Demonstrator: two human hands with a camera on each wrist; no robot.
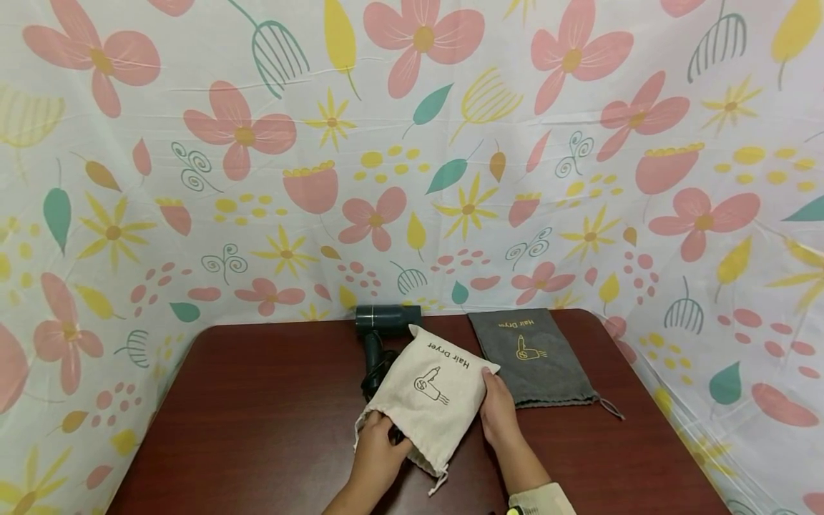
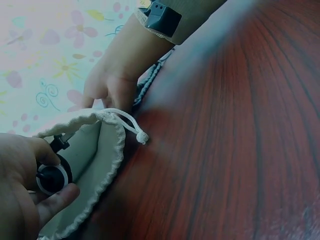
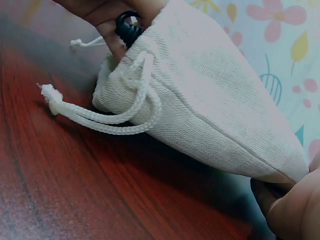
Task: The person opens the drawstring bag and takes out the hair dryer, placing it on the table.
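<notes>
A cream drawstring bag (image 1: 421,411) printed "Hair Dryer" is held over the table at a tilt, its mouth towards me. My left hand (image 1: 375,454) reaches into the mouth and grips the handle end of a black hair dryer (image 2: 51,177). Only its round end, a hanging loop and the ribbed cord guard (image 3: 129,32) show; the cloth hides the rest. By its far right corner my right hand (image 1: 499,409) pinches the bag, thumb and fingers on the cloth. A white knotted drawstring (image 3: 107,120) dangles from the mouth.
Behind the bag, a dark teal hair dryer (image 1: 386,320) with its cord bundled at the handle lies at the table's back edge. To the right, a grey drawstring bag (image 1: 547,368) lies flat. A flowered cloth (image 1: 399,164) hangs behind the reddish-brown table (image 1: 257,422).
</notes>
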